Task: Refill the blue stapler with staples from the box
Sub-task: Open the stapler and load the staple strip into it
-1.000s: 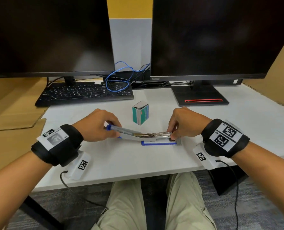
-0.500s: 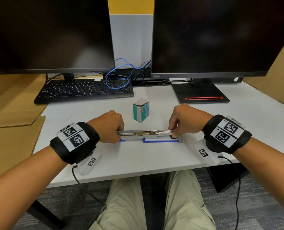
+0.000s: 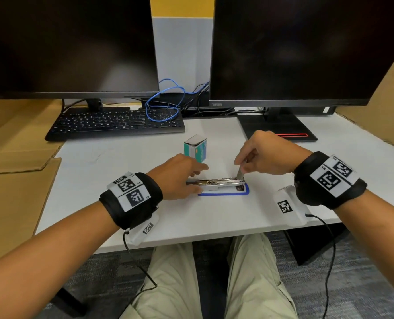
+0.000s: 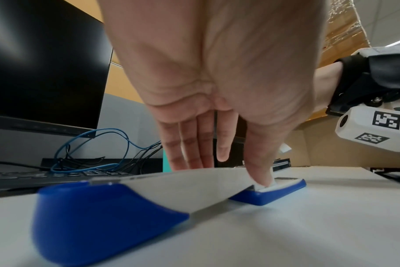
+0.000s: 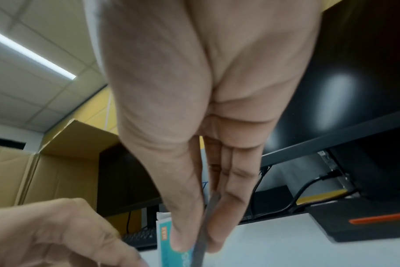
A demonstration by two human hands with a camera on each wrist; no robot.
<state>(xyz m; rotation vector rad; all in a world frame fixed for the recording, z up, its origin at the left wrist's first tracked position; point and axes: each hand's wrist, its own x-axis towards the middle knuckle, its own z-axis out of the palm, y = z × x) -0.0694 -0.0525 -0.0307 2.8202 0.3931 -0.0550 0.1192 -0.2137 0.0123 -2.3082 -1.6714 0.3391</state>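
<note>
Your right hand (image 3: pixel 264 155) is pinching a thin grey staple strip (image 3: pixel 239 172) over the opened blue-and-silver stapler (image 3: pixel 221 184) lying on the white desk (image 3: pixel 214 217); your left hand (image 3: pixel 180 176), fingers straight, is pressing it flat. Tilting the strip risks jamming the channel.

A white desk (image 3: pixel 214 226) stands against a grey panel (image 3: pixel 182 51) with a yellow wall (image 3: pixel 182 5) above; two dark monitors (image 3: pixel 69 42) and a black keyboard (image 3: pixel 115 125) sit on it, with blue cable (image 3: pixel 163 104) between. Cardboard (image 3: pixel 14 180) flanks both sides, grey carpet (image 3: pixel 364 284) lies below, and a ceiling strip light (image 5: pixel 32 54) glows overhead
</note>
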